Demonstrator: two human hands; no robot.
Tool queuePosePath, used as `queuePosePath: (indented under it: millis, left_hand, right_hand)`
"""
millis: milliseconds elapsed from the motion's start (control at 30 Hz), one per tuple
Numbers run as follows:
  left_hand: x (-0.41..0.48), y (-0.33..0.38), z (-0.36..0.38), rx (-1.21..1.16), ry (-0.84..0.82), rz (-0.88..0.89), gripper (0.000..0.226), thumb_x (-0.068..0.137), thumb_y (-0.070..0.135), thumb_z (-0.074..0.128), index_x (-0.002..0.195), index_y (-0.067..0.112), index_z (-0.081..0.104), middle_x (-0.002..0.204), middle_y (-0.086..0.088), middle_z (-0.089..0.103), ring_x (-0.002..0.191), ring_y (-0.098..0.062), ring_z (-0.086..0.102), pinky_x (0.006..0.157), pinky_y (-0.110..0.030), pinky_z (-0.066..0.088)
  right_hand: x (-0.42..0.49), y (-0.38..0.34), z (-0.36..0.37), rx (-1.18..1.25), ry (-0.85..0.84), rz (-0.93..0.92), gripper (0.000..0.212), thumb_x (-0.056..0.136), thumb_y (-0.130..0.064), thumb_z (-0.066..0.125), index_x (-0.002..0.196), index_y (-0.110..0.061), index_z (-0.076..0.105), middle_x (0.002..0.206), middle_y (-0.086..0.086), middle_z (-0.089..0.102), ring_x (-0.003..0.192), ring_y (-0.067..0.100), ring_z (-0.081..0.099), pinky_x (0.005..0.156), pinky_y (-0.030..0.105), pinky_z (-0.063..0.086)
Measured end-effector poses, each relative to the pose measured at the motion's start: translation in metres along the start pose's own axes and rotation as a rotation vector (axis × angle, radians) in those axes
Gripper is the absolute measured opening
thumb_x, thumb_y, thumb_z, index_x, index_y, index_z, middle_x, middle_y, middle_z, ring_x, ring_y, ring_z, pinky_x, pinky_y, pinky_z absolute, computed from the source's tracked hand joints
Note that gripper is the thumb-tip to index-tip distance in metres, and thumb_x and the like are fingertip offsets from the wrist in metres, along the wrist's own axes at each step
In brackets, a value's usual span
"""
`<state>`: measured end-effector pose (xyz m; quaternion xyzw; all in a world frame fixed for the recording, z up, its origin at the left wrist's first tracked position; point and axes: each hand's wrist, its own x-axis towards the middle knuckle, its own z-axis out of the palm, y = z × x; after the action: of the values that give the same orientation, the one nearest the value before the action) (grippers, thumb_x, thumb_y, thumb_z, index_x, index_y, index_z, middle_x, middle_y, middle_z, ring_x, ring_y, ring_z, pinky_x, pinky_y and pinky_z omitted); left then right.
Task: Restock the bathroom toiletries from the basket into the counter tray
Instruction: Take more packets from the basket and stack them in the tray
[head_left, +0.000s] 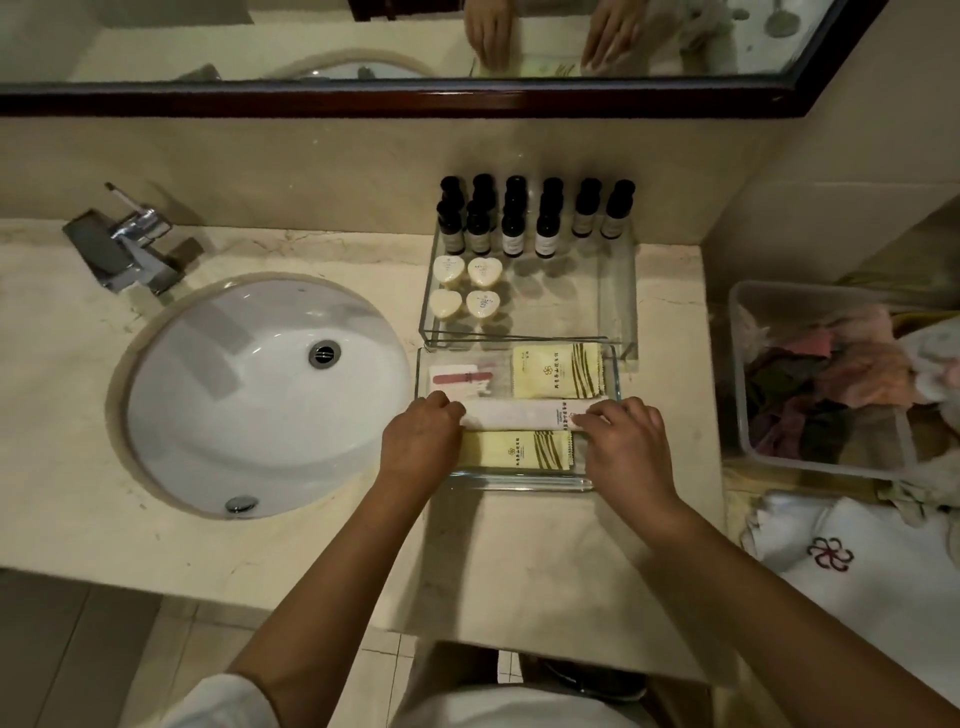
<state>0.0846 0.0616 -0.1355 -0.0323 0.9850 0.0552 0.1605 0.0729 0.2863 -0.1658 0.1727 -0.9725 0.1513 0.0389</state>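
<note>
A long white toothbrush packet (519, 414) lies across the near clear glass tray (615, 364). My left hand (421, 436) grips its left end and my right hand (626, 441) pinches its right end. Under and around it lie two yellow sachets (558, 370) (519, 449) and a clear packet with a pink nail file (460, 378). Behind, a second clear tray (621, 291) holds several dark bottles (545, 228) and heart-shaped soaps (483, 273).
A white sink (249, 405) with a chrome tap (130, 244) sits to the left. On the right stands a clear plastic bin (748, 415) of coloured cloths, with folded white towels (857, 561) in front. A mirror (363, 41) hangs above.
</note>
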Motion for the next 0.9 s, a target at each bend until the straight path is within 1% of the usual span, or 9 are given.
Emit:
queuePosePath:
  millis: [133,200,333,467,533,600,667,733,900]
  left_hand:
    - [-0.027,-0.012,-0.007,-0.052,0.03,-0.092,0.029,0.096,0.024,0.043,0.121,0.017,0.057,0.12,-0.001,0.055,0.111,-0.022,0.051,0.077,-0.034,0.047]
    - [-0.043,-0.026,-0.012,-0.074,0.044,-0.162,0.03,0.097,0.027,0.042,0.122,0.018,0.057,0.12,-0.001,0.055,0.111,-0.022,0.051,0.078,-0.034,0.046]
    - [-0.087,-0.064,-0.025,-0.097,0.083,-0.312,0.029,0.098,0.027,0.041,0.119,0.017,0.058,0.118,-0.001,0.055,0.111,-0.022,0.051,0.078,-0.033,0.047]
    - [-0.149,-0.113,-0.04,-0.117,0.156,-0.478,0.029,0.097,0.028,0.041,0.116,0.018,0.059,0.115,-0.001,0.056,0.11,-0.023,0.052,0.077,-0.034,0.048]
    - [-0.192,-0.14,-0.044,-0.129,0.212,-0.563,0.029,0.096,0.029,0.042,0.116,0.019,0.06,0.116,-0.003,0.057,0.109,-0.024,0.054,0.077,-0.034,0.048]
    - [-0.242,-0.164,-0.046,-0.15,0.25,-0.648,0.029,0.095,0.029,0.043,0.116,0.018,0.06,0.116,-0.005,0.056,0.11,-0.026,0.054,0.079,-0.035,0.048]
    - [-0.306,-0.187,-0.04,-0.167,0.289,-0.733,0.029,0.096,0.029,0.04,0.111,0.017,0.062,0.111,-0.005,0.055,0.108,-0.026,0.054,0.078,-0.036,0.049]
    - [-0.37,-0.207,-0.03,-0.166,0.316,-0.817,0.029,0.096,0.03,0.039,0.109,0.019,0.062,0.109,-0.003,0.055,0.107,-0.024,0.054,0.078,-0.036,0.049]
    - [-0.562,-0.242,0.01,-0.183,0.366,-1.175,0.032,0.097,0.032,0.037,0.114,0.018,0.06,0.117,-0.003,0.055,0.113,-0.025,0.053,0.084,-0.036,0.048]
  right_hand:
    - [0.01,-0.011,-0.01,0.039,-0.035,0.004,0.037,0.053,0.005,0.076,0.086,-0.011,0.074,0.082,0.004,0.069,0.074,0.029,0.059,0.068,0.034,0.046]
    - [0.016,-0.023,-0.016,0.078,-0.054,-0.002,0.031,0.062,0.006,0.071,0.089,-0.01,0.074,0.083,0.007,0.069,0.077,0.032,0.058,0.072,0.035,0.044]
    - [0.029,-0.065,-0.032,0.13,-0.155,-0.04,0.024,0.085,-0.006,0.058,0.105,-0.008,0.07,0.103,0.012,0.068,0.096,0.036,0.056,0.084,0.037,0.04]
    - [0.03,-0.125,-0.042,0.217,-0.271,-0.146,0.027,0.092,-0.018,0.052,0.114,-0.012,0.066,0.124,0.01,0.06,0.115,0.03,0.055,0.089,0.034,0.045]
    - [0.022,-0.168,-0.043,0.253,-0.295,-0.243,0.027,0.092,-0.019,0.052,0.114,-0.013,0.066,0.12,0.008,0.063,0.114,0.027,0.056,0.088,0.034,0.047]
    - [0.006,-0.219,-0.046,0.28,-0.338,-0.326,0.027,0.093,-0.021,0.05,0.116,-0.015,0.064,0.113,0.006,0.064,0.104,0.025,0.06,0.082,0.032,0.046]
    - [-0.02,-0.28,-0.047,0.305,-0.373,-0.432,0.028,0.094,-0.023,0.049,0.117,-0.017,0.062,0.111,0.003,0.063,0.1,0.023,0.061,0.08,0.031,0.046]
    - [-0.051,-0.336,-0.049,0.348,-0.394,-0.516,0.028,0.094,-0.023,0.048,0.119,-0.018,0.061,0.113,0.001,0.062,0.101,0.022,0.06,0.081,0.03,0.045]
    - [-0.161,-0.49,-0.054,0.404,-0.47,-0.887,0.028,0.093,-0.023,0.051,0.117,-0.015,0.063,0.111,0.005,0.063,0.104,0.024,0.06,0.085,0.029,0.044]
